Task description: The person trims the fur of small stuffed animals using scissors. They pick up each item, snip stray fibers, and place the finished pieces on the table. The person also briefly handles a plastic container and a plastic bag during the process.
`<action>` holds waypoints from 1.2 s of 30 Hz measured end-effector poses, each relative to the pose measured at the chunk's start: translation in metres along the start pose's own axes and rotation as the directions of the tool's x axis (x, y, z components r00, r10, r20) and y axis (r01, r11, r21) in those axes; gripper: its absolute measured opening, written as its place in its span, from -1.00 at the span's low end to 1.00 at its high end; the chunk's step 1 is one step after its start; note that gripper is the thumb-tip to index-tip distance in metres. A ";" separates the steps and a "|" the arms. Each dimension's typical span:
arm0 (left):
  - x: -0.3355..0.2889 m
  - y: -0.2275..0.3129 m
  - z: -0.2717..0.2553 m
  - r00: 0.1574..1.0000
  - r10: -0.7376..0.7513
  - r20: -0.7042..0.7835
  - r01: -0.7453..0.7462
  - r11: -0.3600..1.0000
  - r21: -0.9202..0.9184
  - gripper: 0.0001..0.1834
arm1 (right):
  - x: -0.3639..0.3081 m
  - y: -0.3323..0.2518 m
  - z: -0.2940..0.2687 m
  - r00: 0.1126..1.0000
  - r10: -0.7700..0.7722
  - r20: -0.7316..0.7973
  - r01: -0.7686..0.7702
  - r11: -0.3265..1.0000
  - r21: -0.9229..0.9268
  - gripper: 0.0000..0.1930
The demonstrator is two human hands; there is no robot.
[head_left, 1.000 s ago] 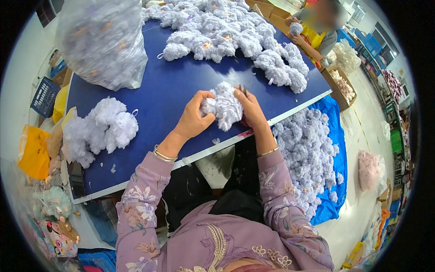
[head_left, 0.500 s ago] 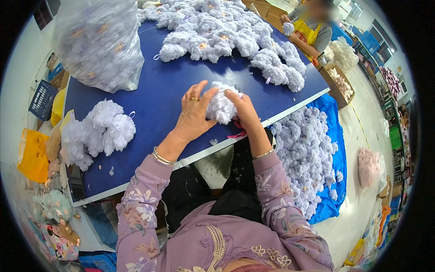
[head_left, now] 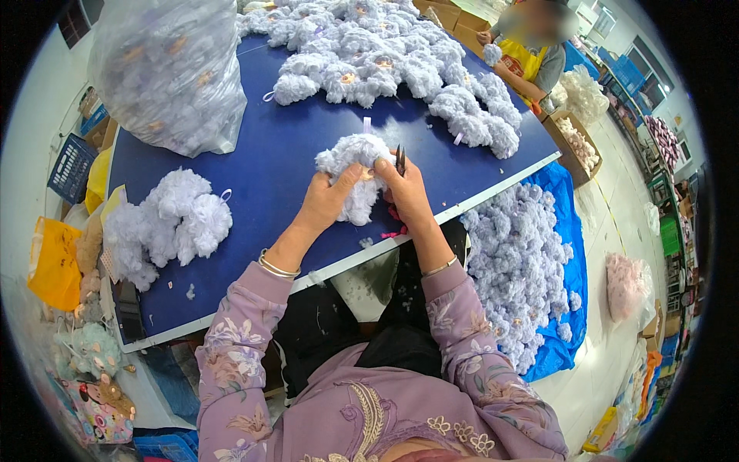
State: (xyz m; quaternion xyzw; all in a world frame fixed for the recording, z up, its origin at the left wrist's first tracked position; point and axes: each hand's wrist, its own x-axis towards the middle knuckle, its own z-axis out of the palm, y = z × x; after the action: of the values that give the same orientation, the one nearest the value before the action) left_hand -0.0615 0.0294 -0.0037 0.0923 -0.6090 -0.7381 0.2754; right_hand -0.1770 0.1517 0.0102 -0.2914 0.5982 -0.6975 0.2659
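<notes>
A fluffy pale-lavender plush toy (head_left: 356, 202) is held over the near edge of the table, its small face patch turned up between my thumbs and a ribbon loop (head_left: 366, 125) standing at its far end. My left hand (head_left: 331, 194) is closed on the toy's left side. My right hand (head_left: 406, 189) grips the right side and also holds scissors (head_left: 400, 160); their dark pointed blades stick up past the fingers, with pinkish-red handles partly showing below the hand. Several similar plush toys (head_left: 362, 69) lie heaped at the far side, and a smaller group (head_left: 173, 215) lies to the left.
A clear bag (head_left: 169, 85) full of plush toys stands at the table's (head_left: 269, 185) far left. Right of the table, a heap of toys (head_left: 516, 262) rests on a blue sheet (head_left: 573, 269). A co-worker in a yellow apron (head_left: 522, 65) handles a toy near an open carton (head_left: 573, 142).
The plush toy has turned face up and flattened out, with its ribbon loop now visible. My left fingers have closed on it, and the scissor blades now show beside my right hand.
</notes>
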 end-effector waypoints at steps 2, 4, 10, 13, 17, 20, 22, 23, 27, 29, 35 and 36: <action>0.000 0.001 -0.001 0.998 -0.027 0.058 0.029 0.999 -0.028 -0.70 | 0.002 0.003 -0.009 0.995 0.076 0.058 -0.076 0.997 -0.001 -0.57; 0.002 0.002 -0.004 0.989 -0.067 0.131 0.072 0.997 -0.033 -0.69 | 0.002 0.002 -0.009 0.993 0.084 0.089 -0.087 0.996 0.030 -0.59; 0.002 0.000 -0.001 0.980 -0.031 0.194 0.017 0.997 0.076 -0.59 | -0.001 0.003 -0.004 0.993 0.031 0.115 -0.047 0.989 0.141 -0.65; 0.002 -0.001 -0.003 0.970 -0.051 0.238 0.054 0.999 -0.004 -0.59 | 0.003 0.012 -0.005 0.994 0.045 0.100 -0.061 0.984 0.167 -0.66; -0.002 0.000 -0.005 0.950 -0.140 0.278 0.112 0.987 0.114 -0.59 | 0.008 0.021 -0.011 0.993 0.086 0.084 -0.102 0.975 0.200 -0.66; -0.005 -0.002 -0.006 0.959 -0.145 0.245 0.112 0.983 0.143 -0.59 | 0.006 0.019 -0.006 0.995 0.039 0.089 -0.058 0.975 0.216 -0.67; -0.005 -0.002 -0.006 0.961 -0.134 0.242 0.095 0.982 0.164 -0.59 | 0.006 0.022 -0.008 0.996 0.022 0.091 -0.042 0.976 0.216 -0.67; -0.005 -0.002 -0.006 0.962 -0.102 0.255 0.056 0.981 0.184 -0.59 | 0.009 0.029 -0.014 0.995 0.038 0.096 -0.057 0.977 0.203 -0.66; -0.006 0.000 -0.003 0.956 -0.076 0.284 0.025 0.983 0.180 -0.61 | 0.004 0.016 -0.004 0.994 0.016 0.113 -0.047 0.961 0.274 -0.64; -0.007 0.001 -0.002 0.947 -0.125 0.295 0.081 0.984 0.156 -0.62 | 0.003 0.016 -0.005 0.993 0.015 0.117 -0.050 0.952 0.303 -0.62; -0.008 0.002 0.000 0.932 -0.138 0.334 0.101 0.987 0.126 -0.60 | 0.002 0.015 -0.009 0.982 -0.062 0.179 0.015 0.967 0.255 -0.57; -0.008 0.002 0.001 0.932 -0.138 0.336 0.102 0.987 0.123 -0.60 | 0.002 0.015 -0.009 0.978 -0.058 0.199 0.003 0.964 0.265 -0.56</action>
State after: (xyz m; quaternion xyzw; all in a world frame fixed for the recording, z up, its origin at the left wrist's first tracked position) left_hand -0.0548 0.0338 -0.0031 0.0132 -0.6782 -0.7258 0.1144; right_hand -0.1846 0.1543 -0.0052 -0.3329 0.4651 -0.7411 0.3516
